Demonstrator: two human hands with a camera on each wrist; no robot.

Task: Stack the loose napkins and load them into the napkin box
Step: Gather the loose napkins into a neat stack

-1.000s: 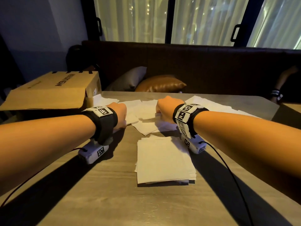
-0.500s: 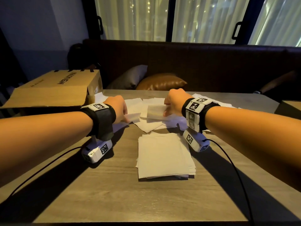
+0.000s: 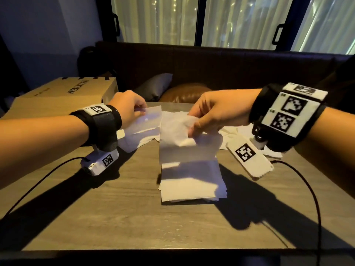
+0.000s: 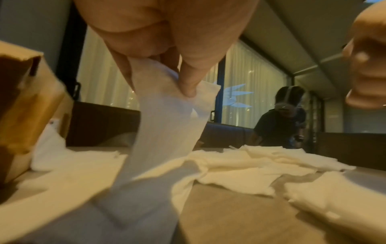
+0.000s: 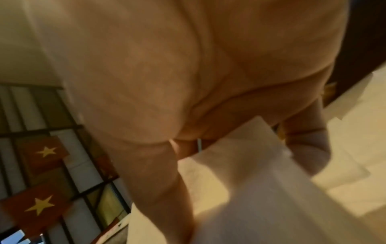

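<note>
A squared pile of white napkins [image 3: 190,183] lies on the wooden table [image 3: 119,223] in front of me. Loose napkins [image 4: 261,163] are scattered behind it. My left hand [image 3: 132,106] pinches one napkin [image 3: 146,121] by its top edge, lifted off the table; in the left wrist view that napkin [image 4: 167,118] hangs from thumb and fingers [image 4: 188,82]. My right hand [image 3: 203,120] pinches another napkin [image 3: 178,139], which hangs above the pile's far edge. In the right wrist view this napkin [image 5: 261,189] sits under the curled fingers. The brown cardboard box [image 3: 61,95] stands at the table's left.
A dark bench with two cushions [image 3: 172,89] runs behind the table below curtained windows. Another person [image 4: 282,122] sits further along the bench at the right. Cables [image 3: 315,198] trail from both wrist units across the tabletop.
Both hands have lifted off the loose napkins, each raising one napkin. The right hand has drawn back towards me, bringing its napkin over the pile.
</note>
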